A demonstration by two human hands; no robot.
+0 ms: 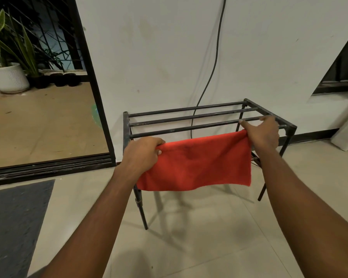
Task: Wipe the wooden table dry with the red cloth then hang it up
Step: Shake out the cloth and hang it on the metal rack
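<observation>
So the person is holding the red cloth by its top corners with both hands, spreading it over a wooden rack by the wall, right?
Not quite: the rack is dark metal, not wooden. The head view shows the left hand and right hand holding the red cloth by its top corners, spread at the rack by the wall.

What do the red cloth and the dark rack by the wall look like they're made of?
The red cloth looks like soft, matte fabric, maybe microfibre or terry: it sags and folds between the left hand and right hand, with a faintly fuzzy surface. The rack looks like metal tubing, dark with a dull, worn finish: thin round bars and patchy grey scuffs. The exact metal cannot be told.
</observation>
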